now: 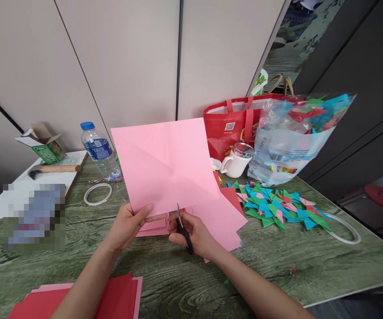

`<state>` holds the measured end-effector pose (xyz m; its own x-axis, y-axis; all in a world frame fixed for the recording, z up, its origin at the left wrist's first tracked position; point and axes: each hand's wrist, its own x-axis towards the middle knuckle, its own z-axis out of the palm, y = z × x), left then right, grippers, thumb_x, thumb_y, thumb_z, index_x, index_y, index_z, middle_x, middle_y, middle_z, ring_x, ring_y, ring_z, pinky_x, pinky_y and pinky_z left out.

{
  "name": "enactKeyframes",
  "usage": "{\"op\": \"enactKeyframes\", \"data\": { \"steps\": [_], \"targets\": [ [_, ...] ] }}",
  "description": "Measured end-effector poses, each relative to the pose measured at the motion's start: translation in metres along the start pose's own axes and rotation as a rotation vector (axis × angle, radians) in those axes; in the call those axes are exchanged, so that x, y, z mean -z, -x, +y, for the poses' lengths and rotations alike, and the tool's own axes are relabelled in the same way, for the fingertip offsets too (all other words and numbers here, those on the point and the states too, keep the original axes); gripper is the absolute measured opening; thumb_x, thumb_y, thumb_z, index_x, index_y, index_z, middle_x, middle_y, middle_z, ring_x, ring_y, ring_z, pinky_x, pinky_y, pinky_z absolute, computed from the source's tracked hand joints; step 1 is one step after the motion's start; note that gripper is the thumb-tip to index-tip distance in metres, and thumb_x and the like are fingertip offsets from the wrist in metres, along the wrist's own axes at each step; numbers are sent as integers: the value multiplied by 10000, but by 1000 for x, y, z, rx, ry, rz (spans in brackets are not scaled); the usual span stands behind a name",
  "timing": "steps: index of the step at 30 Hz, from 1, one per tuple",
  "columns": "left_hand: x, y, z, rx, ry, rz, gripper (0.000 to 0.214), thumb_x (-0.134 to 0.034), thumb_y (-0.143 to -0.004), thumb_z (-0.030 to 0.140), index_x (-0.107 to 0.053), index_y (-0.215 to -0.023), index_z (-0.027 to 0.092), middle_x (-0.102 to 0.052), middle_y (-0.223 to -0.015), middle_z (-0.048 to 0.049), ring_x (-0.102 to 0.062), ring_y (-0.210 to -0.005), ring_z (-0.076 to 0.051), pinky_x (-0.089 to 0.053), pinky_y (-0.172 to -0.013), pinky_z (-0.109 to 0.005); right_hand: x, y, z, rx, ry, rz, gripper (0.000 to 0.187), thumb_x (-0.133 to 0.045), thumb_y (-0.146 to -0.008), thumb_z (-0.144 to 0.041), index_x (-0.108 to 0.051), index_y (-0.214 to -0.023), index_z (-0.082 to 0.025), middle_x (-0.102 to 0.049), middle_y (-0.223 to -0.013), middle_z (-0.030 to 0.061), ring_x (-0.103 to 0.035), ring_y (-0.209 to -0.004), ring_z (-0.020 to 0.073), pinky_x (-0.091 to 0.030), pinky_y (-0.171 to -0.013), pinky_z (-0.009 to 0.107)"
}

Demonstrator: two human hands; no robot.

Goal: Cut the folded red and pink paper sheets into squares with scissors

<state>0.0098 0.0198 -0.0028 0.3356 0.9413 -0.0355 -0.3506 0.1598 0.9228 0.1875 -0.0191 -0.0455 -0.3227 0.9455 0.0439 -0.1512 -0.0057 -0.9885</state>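
Note:
A creased pink paper sheet (164,164) stands upright above the green wood-grain table (184,274). My left hand (129,223) pinches its lower left edge, fingers closed on it. My right hand (194,235) is wrapped round black-handled scissors (183,228), whose blades point up at the sheet's bottom edge near the middle crease. Under both hands lies a loose stack of pink sheets (221,221) with a red one beneath.
Red and pink sheets (118,297) at the near edge. Folded coloured paper pieces (277,206), white mug (236,161), red bag (234,126), plastic bag of paper pieces (294,137) on the right. Water bottle (100,153), tape rings (97,193), hammer (53,169), small box (43,144) on the left.

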Motion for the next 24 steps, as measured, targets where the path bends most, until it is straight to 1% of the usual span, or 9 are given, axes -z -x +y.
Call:
{"op": "enactKeyframes", "data": {
  "steps": [4, 8, 12, 17, 19, 20, 21, 22, 24],
  "targets": [
    [-1, 1, 1, -34, 0, 23, 166, -661, -711, 185, -695, -871, 162, -703, -970, -61, -588, -987, -263, -514, -820, -446, 1, 0, 1, 18, 11, 22, 388, -730, -623, -350, -548, -916, -173, -550, -815, 23, -531, -731, 144, -432, -698, 291],
    [1, 0, 1, -54, 17, 48, 87, -671, -700, 171, -702, -779, 151, -718, -901, -47, -622, -901, -244, -526, -805, -448, 2, -2, 4, 14, 12, 46, 389, -714, -646, -353, -542, -942, -168, -562, -800, 24, -537, -721, 140, -431, -675, 278],
    [4, -2, 3, -100, 76, 138, 139, -677, -693, 173, -692, -831, 170, -710, -944, -47, -620, -916, -251, -547, -768, -435, 3, -3, 4, -8, -5, -1, 388, -723, -636, -342, -540, -932, -170, -570, -795, 20, -535, -700, 131, -425, -662, 270],
    [4, -4, 6, -153, 114, 247, 291, -722, -638, 180, -675, -924, 206, -714, -942, -36, -622, -920, -244, -540, -774, -422, 5, -1, -3, -27, -26, -118, 347, -709, -643, -361, -549, -884, -171, -589, -715, -3, -530, -612, 114, -420, -584, 256],
    [4, -5, 6, -160, 111, 268, 325, -736, -617, 182, -673, -935, 195, -717, -928, -47, -625, -909, -241, -538, -771, -406, 4, 1, -6, 13, -36, -105, 317, -697, -649, -363, -551, -852, -168, -596, -646, -9, -530, -550, 113, -420, -534, 256],
    [4, -5, 5, -155, 105, 272, 326, -739, -611, 182, -674, -930, 188, -719, -920, -51, -627, -900, -239, -539, -763, -394, 4, 1, -9, 54, -42, -49, 298, -686, -656, -365, -549, -834, -168, -595, -608, -13, -528, -514, 114, -419, -509, 258],
    [4, -5, 5, -145, 98, 271, 317, -740, -607, 182, -677, -918, 182, -720, -914, -53, -629, -890, -236, -539, -754, -381, 4, 1, -11, 110, -46, 50, 272, -669, -670, -365, -545, -816, -172, -589, -572, -18, -523, -484, 116, -417, -489, 261],
    [5, -5, 4, -133, 87, 268, 302, -741, -604, 182, -681, -900, 176, -721, -906, -54, -631, -878, -231, -538, -746, -364, 5, 1, -14, 177, -41, 193, 238, -649, -688, -360, -540, -795, -177, -579, -545, -23, -519, -467, 119, -417, -480, 264],
    [8, -6, 2, -114, 59, 268, 264, -741, -600, 181, -688, -857, 162, -724, -881, -56, -637, -842, -216, -531, -733, -328, 8, 0, -20, 315, 15, 551, 166, -611, -725, -324, -534, -772, -184, -562, -546, -25, -526, -495, 125, -421, -505, 269]
  ]
}}
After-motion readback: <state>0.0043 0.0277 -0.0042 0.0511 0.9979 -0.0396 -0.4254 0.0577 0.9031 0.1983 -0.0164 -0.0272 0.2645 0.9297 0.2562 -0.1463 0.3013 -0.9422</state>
